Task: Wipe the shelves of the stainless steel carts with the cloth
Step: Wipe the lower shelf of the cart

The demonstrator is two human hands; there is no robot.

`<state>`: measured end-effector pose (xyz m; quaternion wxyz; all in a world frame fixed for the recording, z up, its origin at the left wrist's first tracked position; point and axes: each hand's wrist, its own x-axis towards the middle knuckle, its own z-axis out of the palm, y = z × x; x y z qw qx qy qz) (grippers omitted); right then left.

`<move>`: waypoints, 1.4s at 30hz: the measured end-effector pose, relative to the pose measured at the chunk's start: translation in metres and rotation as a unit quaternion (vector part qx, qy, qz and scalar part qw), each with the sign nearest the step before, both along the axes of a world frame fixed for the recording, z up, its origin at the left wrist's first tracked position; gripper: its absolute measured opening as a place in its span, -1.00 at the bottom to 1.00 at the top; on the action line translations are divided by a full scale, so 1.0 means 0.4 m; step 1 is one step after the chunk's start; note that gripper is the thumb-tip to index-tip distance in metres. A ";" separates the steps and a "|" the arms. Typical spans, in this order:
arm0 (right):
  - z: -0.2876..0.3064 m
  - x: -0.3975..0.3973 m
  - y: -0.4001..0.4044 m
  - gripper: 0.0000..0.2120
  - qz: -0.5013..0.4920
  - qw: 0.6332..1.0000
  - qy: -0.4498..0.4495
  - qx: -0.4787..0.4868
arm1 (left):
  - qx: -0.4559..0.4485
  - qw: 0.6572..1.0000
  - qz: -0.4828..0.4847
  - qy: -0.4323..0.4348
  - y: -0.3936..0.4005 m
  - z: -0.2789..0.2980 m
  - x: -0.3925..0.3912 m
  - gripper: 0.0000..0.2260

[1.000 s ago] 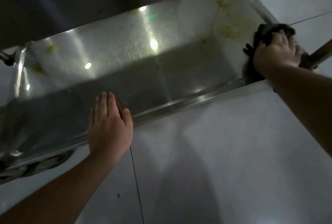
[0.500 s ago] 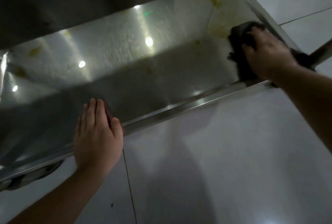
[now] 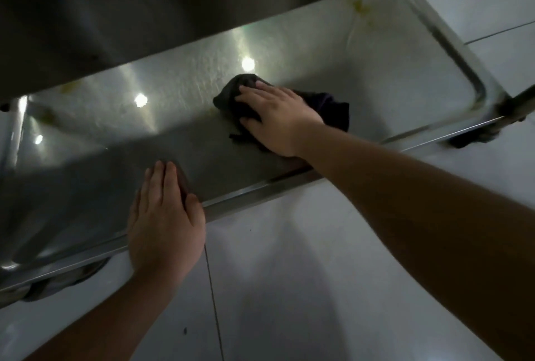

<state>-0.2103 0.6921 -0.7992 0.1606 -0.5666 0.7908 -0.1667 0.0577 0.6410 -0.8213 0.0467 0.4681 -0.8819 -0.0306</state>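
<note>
The lower shelf [image 3: 390, 76] of a stainless steel cart lies below me, shiny with light spots and yellowish stains near its far right corner. A dark cloth [image 3: 333, 108] is bunched near the middle of the shelf. My right hand [image 3: 278, 117] presses flat on the cloth with straight fingers. My left hand [image 3: 165, 221] rests flat over the shelf's front rim [image 3: 260, 189], fingers straight and reaching onto the shelf.
The upper shelf [image 3: 144, 13] overhangs the far half of the lower one. A cart leg and dark caster [image 3: 474, 137] stand at the right corner, another caster [image 3: 58, 282] at the lower left. White tiled floor [image 3: 318, 288] lies in front.
My right hand has slid the cloth from the shelf's right end leftward to the middle. My left hand has stayed on the front rim.
</note>
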 end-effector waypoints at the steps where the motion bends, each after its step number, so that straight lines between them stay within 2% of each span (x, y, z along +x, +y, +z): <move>1: 0.000 -0.036 0.021 -0.45 -0.002 1.000 0.007 -0.002 | 0.003 1.000 0.002 0.001 0.001 0.001 0.000 -0.36; 2: 0.001 -0.090 0.046 -0.45 -0.030 0.999 0.009 -0.008 | 0.004 1.000 0.005 0.002 0.001 0.001 0.000 -0.36; 4: 0.009 -0.233 0.124 -0.51 -0.149 0.988 0.008 -0.025 | 0.006 1.000 0.008 0.003 0.002 0.001 0.000 -0.36; 7: 0.015 -0.436 0.281 -0.47 -0.368 0.930 0.025 0.004 | 0.012 1.000 0.006 0.011 0.003 -0.004 -0.001 -0.36; 10: 0.007 -0.445 0.300 -0.37 -0.436 0.899 0.038 0.026 | 0.018 1.000 0.012 0.009 0.005 -0.006 -0.002 -0.36; 13: 0.007 -0.324 0.191 -0.38 -0.415 0.909 0.013 0.024 | 0.029 0.999 0.012 -0.004 0.006 0.003 -0.009 -0.36; 16: 0.000 -0.124 0.045 -0.44 -0.291 0.957 0.011 0.007 | 0.038 0.999 0.010 -0.017 0.007 0.012 -0.014 -0.34; 19: 0.004 0.084 -0.110 -0.43 -0.150 0.989 -0.007 0.005 | 0.045 0.999 0.011 -0.015 0.010 0.021 -0.017 -0.34; 22: 0.016 0.206 -0.208 -0.44 -0.039 0.999 -0.016 0.019 | 0.063 0.998 0.004 -0.021 0.005 0.028 -0.013 -0.38; 25: 0.023 0.209 -0.210 -0.44 0.002 1.000 0.000 0.022 | 0.108 0.994 -0.021 -0.010 -0.016 0.044 -0.001 -0.39; 27: 0.021 0.150 -0.164 -0.45 -0.047 0.999 0.013 0.016 | 0.142 0.989 -0.040 0.006 -0.051 0.064 0.027 -0.39; 30: 0.026 0.003 -0.043 -0.45 -0.209 0.977 0.029 0.012 | 0.117 0.992 -0.054 -0.010 -0.135 0.086 0.123 -0.41; 33: 0.020 -0.101 0.088 -0.37 -0.384 0.923 0.014 0.038 | 0.075 0.996 -0.017 -0.033 -0.244 0.096 0.268 -0.43; 36: 0.005 -0.083 0.099 -0.34 -0.486 0.872 0.000 0.052 | 0.052 0.996 0.003 -0.074 -0.313 0.085 0.390 -0.41; 38: 0.005 -0.013 0.021 -0.36 -0.519 0.853 -0.024 0.052 | 0.053 0.996 -0.005 -0.076 -0.317 0.064 0.428 -0.40; 39: 0.005 0.034 -0.032 -0.36 -0.512 0.857 -0.032 0.051 | 0.053 0.996 -0.006 -0.069 -0.313 0.052 0.437 -0.41; 42: -0.007 0.240 -0.212 -0.37 -0.405 0.913 -0.031 0.043 | 0.063 0.996 0.021 -0.065 -0.307 0.033 0.438 -0.32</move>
